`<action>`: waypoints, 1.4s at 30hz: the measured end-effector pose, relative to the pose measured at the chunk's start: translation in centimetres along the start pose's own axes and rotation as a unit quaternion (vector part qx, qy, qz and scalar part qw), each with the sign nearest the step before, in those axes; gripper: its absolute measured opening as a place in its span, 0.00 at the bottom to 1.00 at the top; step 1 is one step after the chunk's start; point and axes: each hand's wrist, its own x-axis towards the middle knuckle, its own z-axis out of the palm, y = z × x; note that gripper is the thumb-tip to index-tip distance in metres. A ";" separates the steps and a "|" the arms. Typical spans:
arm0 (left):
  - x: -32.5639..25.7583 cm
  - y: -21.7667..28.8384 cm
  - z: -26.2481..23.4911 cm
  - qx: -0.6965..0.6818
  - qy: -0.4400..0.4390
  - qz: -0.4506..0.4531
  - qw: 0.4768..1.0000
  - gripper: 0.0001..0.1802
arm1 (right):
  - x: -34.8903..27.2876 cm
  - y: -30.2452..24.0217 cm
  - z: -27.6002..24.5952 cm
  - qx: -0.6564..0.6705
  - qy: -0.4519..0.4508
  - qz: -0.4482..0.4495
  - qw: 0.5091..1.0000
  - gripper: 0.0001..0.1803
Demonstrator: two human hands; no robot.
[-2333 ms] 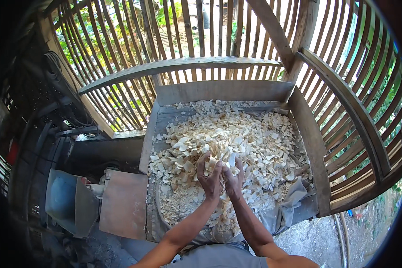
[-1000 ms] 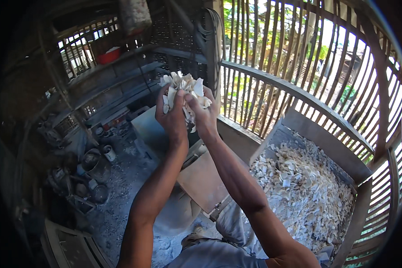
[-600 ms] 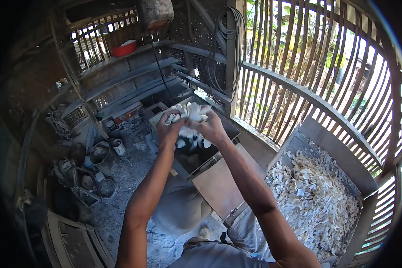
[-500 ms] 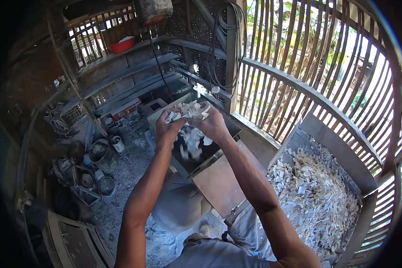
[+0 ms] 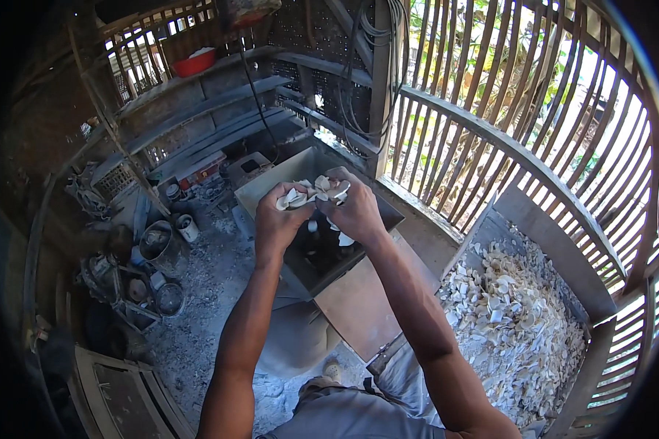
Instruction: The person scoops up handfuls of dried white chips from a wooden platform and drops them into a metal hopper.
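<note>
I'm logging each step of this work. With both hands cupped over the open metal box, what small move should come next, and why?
Probably part the left hand and right hand so the white chips fall: both are above the dark opening of the metal box, and some pieces are already dropping.

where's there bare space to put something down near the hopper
The flat brown board between the square metal hopper and the bin of white chips is bare. The floor left of the hopper, by the tins, is cluttered.

white shell pieces point(image 5: 316, 192), grey metal hopper point(image 5: 271, 184), red bowl point(image 5: 194, 62)
</note>
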 end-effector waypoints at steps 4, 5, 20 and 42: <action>0.1 -0.1 0.3 -0.002 -0.004 -0.022 1.000 0.14 | 0.1 0.3 -0.2 0.017 0.000 -0.007 1.000 0.24; 0.0 0.5 0.3 0.004 -0.004 -0.039 0.999 0.14 | 0.1 -0.1 -0.3 0.015 -0.004 0.020 1.000 0.24; 0.1 -0.8 0.3 0.096 0.015 0.061 0.993 0.16 | 0.0 0.2 0.1 -0.032 -0.002 -0.007 0.999 0.24; -0.1 -0.6 0.6 0.071 0.024 -0.024 0.997 0.13 | -0.3 -0.6 -0.1 -0.066 -0.011 -0.004 0.998 0.22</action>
